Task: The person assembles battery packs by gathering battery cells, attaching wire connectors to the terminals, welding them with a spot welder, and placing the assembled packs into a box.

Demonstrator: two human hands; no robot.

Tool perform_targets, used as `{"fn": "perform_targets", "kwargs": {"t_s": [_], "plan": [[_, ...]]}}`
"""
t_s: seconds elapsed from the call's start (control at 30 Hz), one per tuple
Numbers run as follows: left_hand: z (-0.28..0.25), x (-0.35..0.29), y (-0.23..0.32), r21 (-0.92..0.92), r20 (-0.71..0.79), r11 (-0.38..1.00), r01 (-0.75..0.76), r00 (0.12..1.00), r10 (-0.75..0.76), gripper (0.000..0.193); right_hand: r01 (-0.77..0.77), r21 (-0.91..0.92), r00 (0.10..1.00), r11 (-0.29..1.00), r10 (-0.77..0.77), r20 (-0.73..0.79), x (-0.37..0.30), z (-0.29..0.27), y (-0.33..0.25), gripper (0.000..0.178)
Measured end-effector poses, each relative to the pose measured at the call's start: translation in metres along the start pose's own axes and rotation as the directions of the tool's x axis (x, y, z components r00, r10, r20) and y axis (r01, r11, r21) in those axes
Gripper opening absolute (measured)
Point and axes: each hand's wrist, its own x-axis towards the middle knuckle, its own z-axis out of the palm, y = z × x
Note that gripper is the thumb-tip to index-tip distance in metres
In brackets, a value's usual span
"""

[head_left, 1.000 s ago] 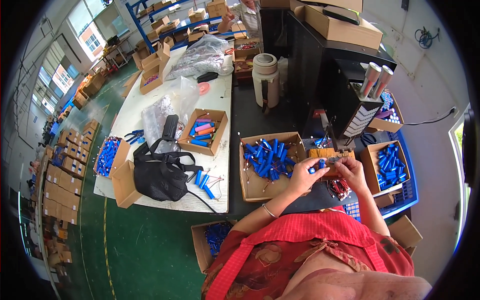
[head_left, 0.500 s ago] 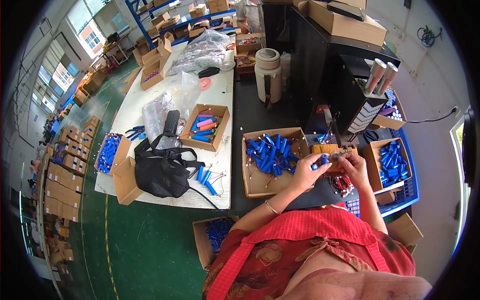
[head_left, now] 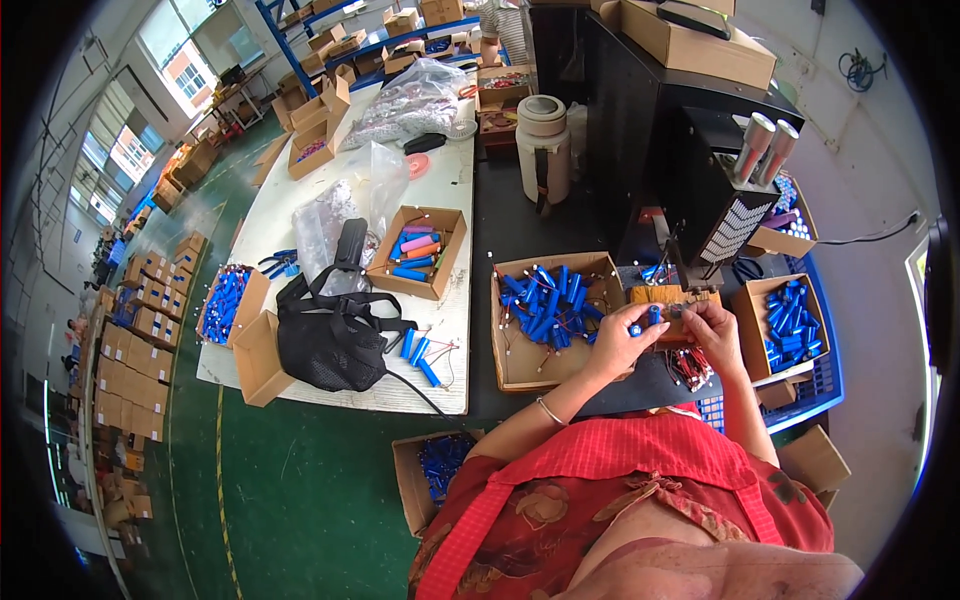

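My left hand (head_left: 616, 346) is closed around blue cylindrical battery cells (head_left: 654, 315), their ends pointing up between thumb and fingers. Close beside it, my right hand (head_left: 714, 336) pinches a small greyish piece (head_left: 676, 311), too small to name. Both hands meet at the front of a yellow-brown block (head_left: 655, 295) under the head of a black bench machine (head_left: 715, 215) that looks like a spot welder. To their left stands a cardboard box of blue cells (head_left: 545, 305) with thin wires. A bundle of red and white leads (head_left: 690, 368) lies below my hands.
On the right, a box of blue cells (head_left: 790, 325) sits by a blue plastic crate (head_left: 828, 380). A beige flask (head_left: 543, 150) stands behind. Across the white table (head_left: 420, 385) lie a black bag (head_left: 335, 340), an open box (head_left: 450, 265) of coloured cells and plastic bags.
The whole view has shifted slightly. Both hands stay together at the block with nearly the same grip, and nothing has visibly been let go.
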Motion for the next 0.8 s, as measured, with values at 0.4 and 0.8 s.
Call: {"fn": "perform_targets", "kwargs": {"t_s": [0.4,0.8], "plan": [[-0.0004,-0.0004,-0.0028,-0.035,0.01,0.999,0.024,1.0,-0.024,0.029,0.026,-0.017,1.0,1.0,-0.026,-0.003,-0.0002,0.0002,0.0034,0.013],[0.0009,-0.0002,-0.0015,-0.042,0.01,0.999,0.03,1.0,-0.029,0.029,0.018,0.014,1.0,1.0,-0.018,-0.005,-0.0015,-0.0012,0.0054,0.013]]}}
